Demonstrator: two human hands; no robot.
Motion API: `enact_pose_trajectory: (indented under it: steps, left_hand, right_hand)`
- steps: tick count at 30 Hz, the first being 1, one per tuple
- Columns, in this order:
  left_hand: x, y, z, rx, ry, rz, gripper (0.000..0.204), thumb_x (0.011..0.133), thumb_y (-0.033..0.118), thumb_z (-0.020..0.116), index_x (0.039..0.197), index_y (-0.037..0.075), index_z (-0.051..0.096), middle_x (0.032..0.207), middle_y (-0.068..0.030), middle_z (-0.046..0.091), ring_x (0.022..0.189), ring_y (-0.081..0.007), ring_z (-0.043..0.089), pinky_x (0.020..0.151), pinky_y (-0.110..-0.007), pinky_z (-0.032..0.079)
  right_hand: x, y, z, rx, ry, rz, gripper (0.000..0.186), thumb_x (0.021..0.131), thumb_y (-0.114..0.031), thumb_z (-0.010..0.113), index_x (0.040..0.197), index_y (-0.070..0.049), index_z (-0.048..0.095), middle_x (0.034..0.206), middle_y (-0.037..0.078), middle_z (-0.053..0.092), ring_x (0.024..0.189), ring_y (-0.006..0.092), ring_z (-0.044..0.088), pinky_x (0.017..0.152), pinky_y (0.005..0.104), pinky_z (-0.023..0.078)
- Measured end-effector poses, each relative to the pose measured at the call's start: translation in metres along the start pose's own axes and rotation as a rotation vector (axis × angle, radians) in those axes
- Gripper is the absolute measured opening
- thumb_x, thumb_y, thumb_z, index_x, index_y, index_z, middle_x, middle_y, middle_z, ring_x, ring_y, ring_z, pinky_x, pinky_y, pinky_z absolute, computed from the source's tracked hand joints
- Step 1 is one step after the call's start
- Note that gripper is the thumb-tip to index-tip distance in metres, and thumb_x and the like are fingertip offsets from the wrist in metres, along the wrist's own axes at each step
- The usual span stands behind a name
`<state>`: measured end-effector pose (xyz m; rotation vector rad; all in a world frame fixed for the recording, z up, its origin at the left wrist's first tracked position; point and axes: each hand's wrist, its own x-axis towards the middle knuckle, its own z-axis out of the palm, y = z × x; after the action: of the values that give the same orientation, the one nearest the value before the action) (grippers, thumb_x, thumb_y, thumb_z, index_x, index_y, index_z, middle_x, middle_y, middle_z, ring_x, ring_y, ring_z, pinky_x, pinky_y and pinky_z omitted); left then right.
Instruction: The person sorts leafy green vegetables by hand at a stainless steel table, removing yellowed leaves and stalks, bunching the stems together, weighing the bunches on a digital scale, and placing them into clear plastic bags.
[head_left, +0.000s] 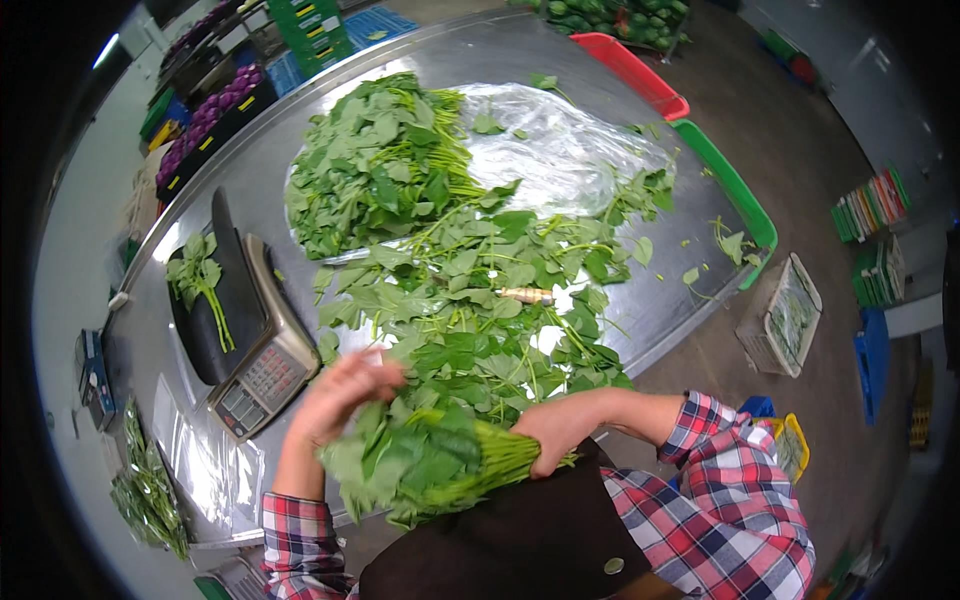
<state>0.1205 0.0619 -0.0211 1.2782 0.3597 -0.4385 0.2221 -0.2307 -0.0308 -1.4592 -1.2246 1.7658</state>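
My right hand (pixel 558 428) is closed round the stem ends of a thick bunch of leafy greens (pixel 430 462), held against my dark apron (pixel 500 550). Over the leafy end of that bunch is my left hand (pixel 350 392), smeared by motion, so its fingers cannot be read. Loose leafy stems (pixel 460 330) lie scattered on the metal table in front of me. Among them rests a wooden handle (pixel 526 295); the rest of that tool is covered by leaves. Farther back, a large heap of the same greens (pixel 380 170) sits on a clear plastic sheet (pixel 540 140).
On the left stands a weighing scale (pixel 270 375) with a dark pan (pixel 190 325) carrying a small sprig (pixel 200 280). Bagged greens (pixel 148 485) lie at the table's left edge. Red (pixel 630 72) and green (pixel 730 185) crates adjoin the right edge, near a white basket (pixel 780 330).
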Motion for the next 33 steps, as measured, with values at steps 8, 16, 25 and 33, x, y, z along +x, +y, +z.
enact_pose_trajectory:
  steps: [8, 16, 25, 33]
  left_hand:
    - [-0.077, -0.030, -0.040, -0.605, 0.329, 0.606, 0.036, 0.093, 0.028, 0.044, 0.116, 0.000, 0.047, 0.102, -0.0190, 0.059, 0.087, -0.0264, 0.060, 0.077, -0.038, 0.050]
    - [-0.083, -0.094, 0.037, -0.397, -0.182, 0.013, 0.031, 0.092, 0.019, 0.046, 0.107, -0.007, 0.054, 0.097, -0.0184, 0.062, 0.094, -0.0253, 0.060, 0.084, -0.033, 0.046]
    - [-0.025, -0.089, 0.107, -0.404, 0.200, 0.352, 0.050, 0.091, 0.018, 0.052, 0.132, 0.001, 0.029, 0.131, -0.0123, 0.040, 0.121, -0.0190, 0.040, 0.101, -0.032, 0.030]
    - [-0.018, -0.144, 0.080, -1.178, 0.306, -0.103, 0.053, 0.088, 0.050, 0.047, 0.122, 0.009, 0.046, 0.122, -0.0079, 0.054, 0.112, -0.0263, 0.049, 0.098, -0.042, 0.035]
  right_hand:
    - [0.018, 0.017, -0.002, 0.434, 0.263, -0.030, 0.022, 0.071, -0.012, 0.065, 0.087, 0.002, 0.059, 0.076, 0.008, 0.063, 0.064, 0.0132, 0.058, 0.063, 0.0278, 0.048]
    - [0.052, 0.076, 0.002, 1.050, 0.407, 0.064, 0.010, 0.080, -0.010, 0.057, 0.077, -0.001, 0.057, 0.066, 0.007, 0.057, 0.054, 0.0130, 0.052, 0.051, 0.0260, 0.043]
    - [0.072, -0.052, 0.000, -0.756, 0.940, -0.157, 0.027, 0.069, -0.011, 0.064, 0.090, 0.001, 0.053, 0.072, 0.017, 0.060, 0.063, 0.0303, 0.061, 0.053, 0.0366, 0.048]
    - [0.127, -0.029, 0.044, -0.827, 0.441, -0.052, 0.043, 0.077, -0.022, 0.060, 0.105, 0.009, 0.049, 0.099, 0.024, 0.056, 0.090, 0.0352, 0.056, 0.078, 0.0401, 0.047]
